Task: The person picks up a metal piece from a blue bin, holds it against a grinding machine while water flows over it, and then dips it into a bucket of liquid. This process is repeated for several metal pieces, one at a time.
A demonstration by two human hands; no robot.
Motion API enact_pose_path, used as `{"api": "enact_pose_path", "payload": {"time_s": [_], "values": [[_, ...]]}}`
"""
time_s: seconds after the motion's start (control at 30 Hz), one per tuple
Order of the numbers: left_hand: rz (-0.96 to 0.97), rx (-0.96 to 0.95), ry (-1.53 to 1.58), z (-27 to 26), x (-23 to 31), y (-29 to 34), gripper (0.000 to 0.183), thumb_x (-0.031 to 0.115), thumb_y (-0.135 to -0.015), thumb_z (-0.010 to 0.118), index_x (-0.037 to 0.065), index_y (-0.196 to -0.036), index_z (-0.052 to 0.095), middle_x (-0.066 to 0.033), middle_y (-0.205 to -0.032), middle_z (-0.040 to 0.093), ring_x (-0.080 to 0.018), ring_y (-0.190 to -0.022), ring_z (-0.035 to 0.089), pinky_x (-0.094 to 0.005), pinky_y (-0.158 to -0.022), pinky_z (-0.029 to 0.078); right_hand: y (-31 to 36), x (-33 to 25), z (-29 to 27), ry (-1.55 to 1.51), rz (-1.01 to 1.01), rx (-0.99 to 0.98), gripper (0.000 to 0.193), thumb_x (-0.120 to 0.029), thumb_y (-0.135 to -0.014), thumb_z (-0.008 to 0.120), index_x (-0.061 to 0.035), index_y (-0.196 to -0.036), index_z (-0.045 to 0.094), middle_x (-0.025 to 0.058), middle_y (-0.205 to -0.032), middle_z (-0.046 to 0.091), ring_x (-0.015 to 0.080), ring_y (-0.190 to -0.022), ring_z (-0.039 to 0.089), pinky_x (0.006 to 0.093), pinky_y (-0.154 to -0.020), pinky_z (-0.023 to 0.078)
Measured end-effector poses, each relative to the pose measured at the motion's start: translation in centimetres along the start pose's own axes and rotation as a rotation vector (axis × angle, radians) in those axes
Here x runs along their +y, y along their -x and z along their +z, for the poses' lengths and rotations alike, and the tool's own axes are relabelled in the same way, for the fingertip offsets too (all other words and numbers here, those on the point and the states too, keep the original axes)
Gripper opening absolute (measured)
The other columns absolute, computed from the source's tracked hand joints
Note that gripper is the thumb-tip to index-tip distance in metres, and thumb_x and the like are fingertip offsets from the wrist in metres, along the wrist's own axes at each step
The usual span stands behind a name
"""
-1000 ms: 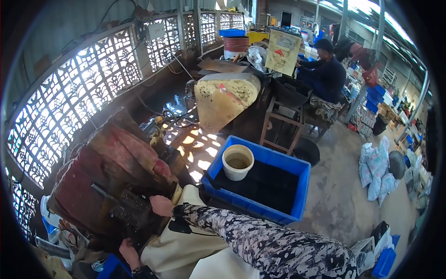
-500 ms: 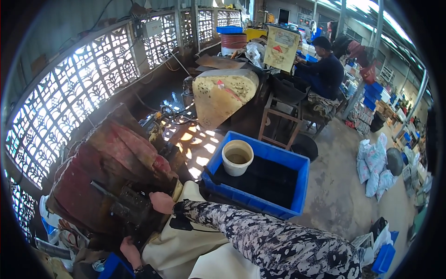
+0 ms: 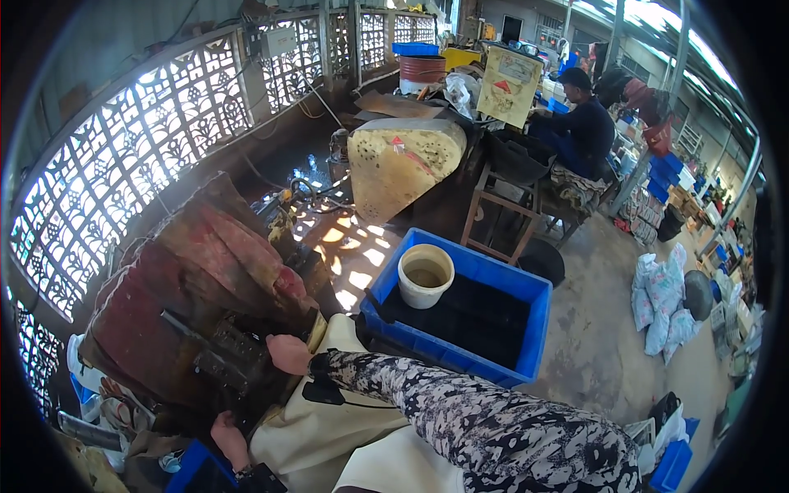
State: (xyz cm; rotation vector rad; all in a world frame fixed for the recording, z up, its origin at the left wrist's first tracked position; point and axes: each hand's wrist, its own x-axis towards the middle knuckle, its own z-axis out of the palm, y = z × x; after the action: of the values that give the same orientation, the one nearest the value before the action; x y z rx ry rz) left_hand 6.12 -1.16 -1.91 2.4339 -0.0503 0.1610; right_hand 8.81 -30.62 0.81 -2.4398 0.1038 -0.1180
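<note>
A dark, greasy machine (image 3: 226, 357) with a metal rod stands before me at the left, partly draped with a stained red-brown cloth (image 3: 193, 263). My right hand (image 3: 289, 354) is at the machine's near right edge, its fingers curled closed toward the dark metal. Lower down, my left hand (image 3: 229, 440) also reaches to the machine's near side with fingers bent together. Whatever either hand grips is too small or hidden to make out. A cream apron (image 3: 304, 431) covers my lap, and a patterned sleeve (image 3: 460, 407) covers my right arm.
Right of the machine is a blue tub (image 3: 538, 329) with dark contents and a cream bucket (image 3: 426, 297) in it. Beyond stands a yellowish machine guard (image 3: 403, 168). A person (image 3: 575, 123) sits working farther back. Stuffed plastic bags (image 3: 664, 296) lie on the floor at right.
The view has shifted slightly, so the surroundings sit a little differently in the picture. Both hands stay at nearly the same places on the machine.
</note>
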Motion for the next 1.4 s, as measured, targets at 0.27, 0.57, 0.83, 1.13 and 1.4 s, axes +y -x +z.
{"api": "enact_pose_path", "payload": {"time_s": [0.27,0.57,0.83,1.13,1.4], "values": [[0.023,0.003,-0.041,0.0,-0.1,-0.1,0.023,-0.004,-0.081,0.052,-0.001,-0.097,0.069,-0.0197,-0.091,0.069,-0.0336,-0.085,0.067,-0.0395,-0.078,0.051,0.1,-0.3,-0.2,-0.002,0.031,-0.012,0.018,-0.003,-0.083,0.05,0.0029,-0.099,0.057,0.0248,-0.085,0.066,0.0434,-0.084,0.066,0.0505,-0.072,0.053],[0.034,0.012,-0.001,0.3,-0.5,-0.1,0.022,-0.003,-0.083,0.052,0.0,-0.097,0.069,-0.0187,-0.089,0.069,-0.0318,-0.085,0.067,-0.0385,-0.077,0.052,0.3,-0.3,-0.5,0.014,-0.009,0.004,0.018,-0.004,-0.083,0.05,0.0026,-0.098,0.057,0.0239,-0.084,0.066,0.0427,-0.082,0.066,0.0506,-0.071,0.054],[0.062,0.038,-0.044,0.7,-1.3,-0.1,0.022,-0.004,-0.081,0.053,0.0,-0.095,0.069,-0.0194,-0.086,0.068,-0.0351,-0.082,0.066,-0.0404,-0.074,0.052,-1.3,0.2,0.1,-0.068,-0.014,0.06,0.016,-0.012,-0.085,0.052,0.0004,-0.093,0.059,0.0227,-0.086,0.066,0.0416,-0.084,0.065,0.051,-0.073,0.053],[0.11,0.088,-0.078,0.1,1.0,0.4,0.02,0.0,-0.084,0.054,0.002,-0.095,0.071,-0.02,-0.087,0.069,-0.0372,-0.084,0.066,-0.0416,-0.073,0.051,-11.3,-11.7,-5.7,-0.219,-0.179,0.192,0.03,-0.028,-0.084,0.063,-0.0016,-0.096,0.057,0.0245,-0.096,0.064,0.0431,-0.095,0.061,0.0525,-0.08,0.049],[0.02,0.087,-0.179,0.3,1.7,1.1,0.027,0.007,-0.08,0.054,0.012,-0.101,0.071,-0.0157,-0.096,0.068,-0.0355,-0.09,0.065,-0.0447,-0.078,0.051,-15.0,-17.2,-4.5,-0.044,-0.386,0.147,0.056,-0.049,-0.079,0.067,0.0007,-0.105,0.064,0.0223,-0.098,0.068,0.0392,-0.095,0.065,0.0472,-0.081,0.052]]}}
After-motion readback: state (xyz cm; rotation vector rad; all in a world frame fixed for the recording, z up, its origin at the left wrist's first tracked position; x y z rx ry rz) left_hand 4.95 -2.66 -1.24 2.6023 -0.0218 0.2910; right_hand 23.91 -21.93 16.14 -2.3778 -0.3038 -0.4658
